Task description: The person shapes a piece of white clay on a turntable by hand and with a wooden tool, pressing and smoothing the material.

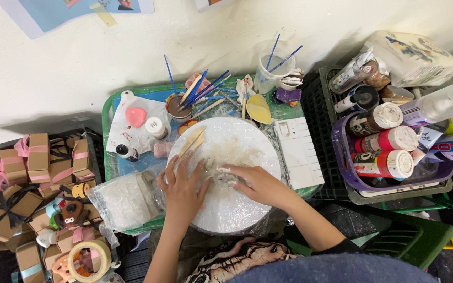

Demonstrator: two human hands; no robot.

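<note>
A round white board (239, 209) wrapped in clear plastic lies in front of me, smeared with pale clay. My left hand (182, 188) rests flat on its left part, fingers spread. My right hand (255, 183) presses down on a small pale lump of clay (225, 177) near the board's middle. Two flat wooden modelling sticks (192, 141) lie on the board's upper left edge.
A green tray (107, 118) holds a cup of blue brushes (176, 107), small paint bottles (157, 127), a white palette (299, 152) and a clear cup (269, 73). A purple tub (342, 157) of paint bottles stands at right. Brown gift boxes (38, 152) and tape (87, 259) lie at left.
</note>
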